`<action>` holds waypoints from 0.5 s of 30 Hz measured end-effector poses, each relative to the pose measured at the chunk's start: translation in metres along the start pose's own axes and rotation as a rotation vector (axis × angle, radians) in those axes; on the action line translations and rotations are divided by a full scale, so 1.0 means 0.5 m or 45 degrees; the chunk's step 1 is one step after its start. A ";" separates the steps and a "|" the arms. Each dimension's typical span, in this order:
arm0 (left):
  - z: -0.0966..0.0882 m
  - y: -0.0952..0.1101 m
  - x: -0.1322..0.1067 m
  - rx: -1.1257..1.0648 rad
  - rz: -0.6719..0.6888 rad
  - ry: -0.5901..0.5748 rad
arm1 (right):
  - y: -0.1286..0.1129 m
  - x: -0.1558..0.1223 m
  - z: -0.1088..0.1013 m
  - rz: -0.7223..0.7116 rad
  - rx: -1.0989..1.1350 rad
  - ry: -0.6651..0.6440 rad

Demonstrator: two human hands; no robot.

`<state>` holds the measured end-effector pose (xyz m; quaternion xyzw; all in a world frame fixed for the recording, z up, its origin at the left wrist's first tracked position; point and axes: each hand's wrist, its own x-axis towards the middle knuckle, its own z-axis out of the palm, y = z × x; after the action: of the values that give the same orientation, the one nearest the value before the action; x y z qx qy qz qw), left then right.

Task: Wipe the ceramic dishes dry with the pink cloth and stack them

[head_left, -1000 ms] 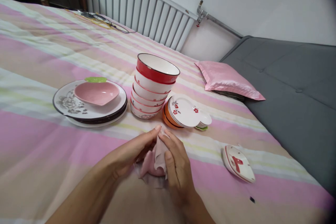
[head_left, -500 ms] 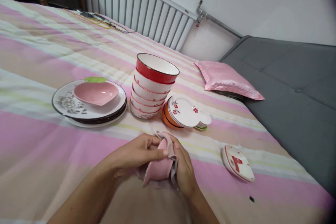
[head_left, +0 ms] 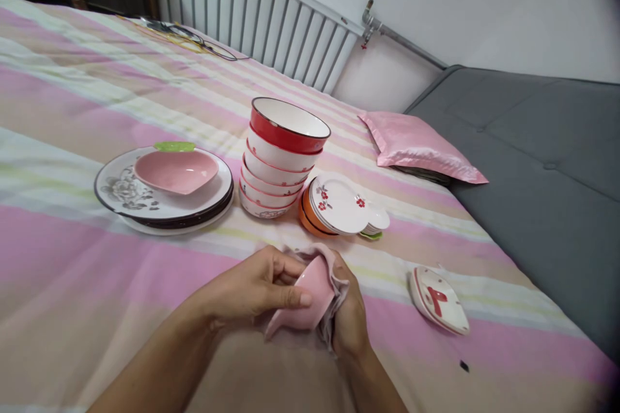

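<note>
A small pink dish (head_left: 314,293) is tilted between my two hands, low in the middle of the view. My left hand (head_left: 274,287) pinches it from the left, thumb across its near face. Around its right side and upper edge wraps a greyish-pink cloth (head_left: 335,271). My right hand (head_left: 351,310) is closed on that cloth and presses it to the dish; its fingers are partly hidden. Beyond my hands rises a stack of bowls (head_left: 281,161), the top one red outside and white within. A similar pink dish (head_left: 177,172) with a green leaf-shaped handle lies on stacked plates (head_left: 116,190).
Right of the bowls, white flowered plates (head_left: 339,203) rest against orange ones, beside small white dishes (head_left: 378,216). Stacked dishes (head_left: 440,303) and a small dark piece (head_left: 464,366) lie at right. A pink pillow (head_left: 421,142), cables (head_left: 188,39) and grey headboard (head_left: 533,135) are farther back.
The pink dish has turned and shifted slightly right in my hands, showing more of its smooth surface. The cloth and my right hand have moved a little to the right with it.
</note>
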<state>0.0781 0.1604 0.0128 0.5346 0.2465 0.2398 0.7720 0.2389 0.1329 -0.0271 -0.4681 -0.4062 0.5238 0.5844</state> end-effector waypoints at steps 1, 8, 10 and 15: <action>0.000 0.000 0.000 0.023 0.023 -0.026 | 0.000 0.000 -0.002 0.002 0.009 0.003; 0.002 0.008 -0.002 0.154 0.017 -0.050 | -0.002 0.000 -0.004 -0.036 0.053 0.093; 0.003 0.009 -0.004 0.107 -0.029 -0.060 | -0.005 -0.003 -0.001 -0.082 -0.067 0.088; 0.004 0.007 -0.006 0.008 -0.118 -0.030 | -0.016 -0.018 0.004 -0.218 -0.372 0.100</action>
<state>0.0764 0.1583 0.0172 0.5278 0.2627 0.1966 0.7834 0.2379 0.1239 -0.0185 -0.5317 -0.4933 0.3889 0.5681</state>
